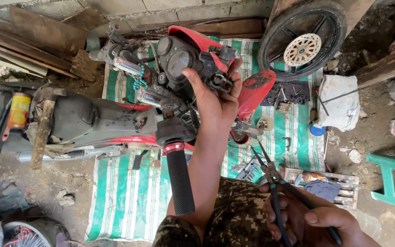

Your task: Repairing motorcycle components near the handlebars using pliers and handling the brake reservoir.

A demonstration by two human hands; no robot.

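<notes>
A red motorcycle lies below me on a green-and-white striped mat (124, 192). Its black handlebar grip (180, 183) points toward me, and the round gauge (177, 59) is near the top. My left hand (216, 103) reaches up and wraps around the black switch housing and lever clamp (218, 75) at the handlebar. At the lower right, my right hand (316, 219) holds long-nose pliers (270, 176) by their black handles. The pliers' jaws point up toward the bike, clear of it.
A loose black wheel (302, 39) with a brake disc leans at the top right. Around the mat are a white sack (339, 100), a wooden tray of tools (339, 183) and a green stool (389, 178). A hammer (42, 132) and a yellow can (19, 110) rest on the seat.
</notes>
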